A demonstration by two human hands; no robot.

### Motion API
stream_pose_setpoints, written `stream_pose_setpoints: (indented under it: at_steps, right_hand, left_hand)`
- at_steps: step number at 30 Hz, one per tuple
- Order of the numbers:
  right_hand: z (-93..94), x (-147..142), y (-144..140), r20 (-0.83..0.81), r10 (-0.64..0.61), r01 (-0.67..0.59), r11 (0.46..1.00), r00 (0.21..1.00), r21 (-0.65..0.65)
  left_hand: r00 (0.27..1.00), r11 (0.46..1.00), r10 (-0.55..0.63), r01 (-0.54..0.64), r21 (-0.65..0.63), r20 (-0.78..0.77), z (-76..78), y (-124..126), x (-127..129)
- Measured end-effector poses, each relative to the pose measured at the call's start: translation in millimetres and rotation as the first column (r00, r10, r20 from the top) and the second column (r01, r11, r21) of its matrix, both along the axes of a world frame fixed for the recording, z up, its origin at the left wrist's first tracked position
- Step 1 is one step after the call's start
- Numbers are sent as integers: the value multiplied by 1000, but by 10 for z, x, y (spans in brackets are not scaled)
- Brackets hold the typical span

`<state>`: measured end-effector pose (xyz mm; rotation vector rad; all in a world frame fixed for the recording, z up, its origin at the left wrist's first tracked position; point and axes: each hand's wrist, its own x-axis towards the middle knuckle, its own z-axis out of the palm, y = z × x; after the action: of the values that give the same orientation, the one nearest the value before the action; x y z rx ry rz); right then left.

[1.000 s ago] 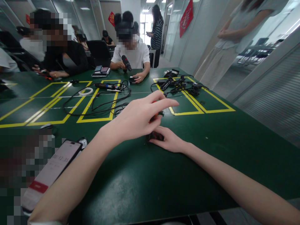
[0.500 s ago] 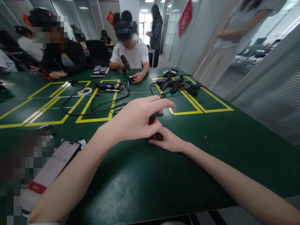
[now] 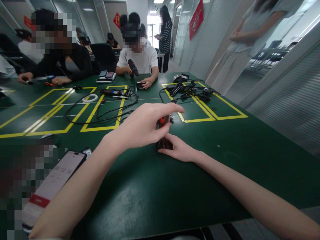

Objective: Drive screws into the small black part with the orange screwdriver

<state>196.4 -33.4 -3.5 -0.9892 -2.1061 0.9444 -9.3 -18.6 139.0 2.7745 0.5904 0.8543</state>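
Glass wall (image 3: 297, 76) beside green table (image 3: 212, 186); dark object (image 3: 164, 144) unclear.

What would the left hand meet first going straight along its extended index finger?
Ahead of the left hand, the way looks free over the green table, crossing yellow tape in the picture; height and depth are unclear.

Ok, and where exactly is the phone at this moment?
In the head view, the phone lies screen-up on the green table at the lower left, beside the left forearm, which hides part of it.
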Motion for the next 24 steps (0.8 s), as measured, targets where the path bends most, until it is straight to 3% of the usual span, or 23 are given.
stream_pose_setpoints:
  at_steps: [9,15,24]
  right_hand:
    - [-31,-1,-3,-38,-21,19,999,999,-47]
    - [-37,10,9,-9,10,-9,998,1000,68]
    - [-22,7,11,-35,-36,36,999,999,-14]
  left_hand:
    - [999,999,-36,36,-6,-27,3,9,-17]
    - [999,999,-34,34,7,-19,26,8,-34]
    - [999,999,32,-32,3,-44,26,13,-40]
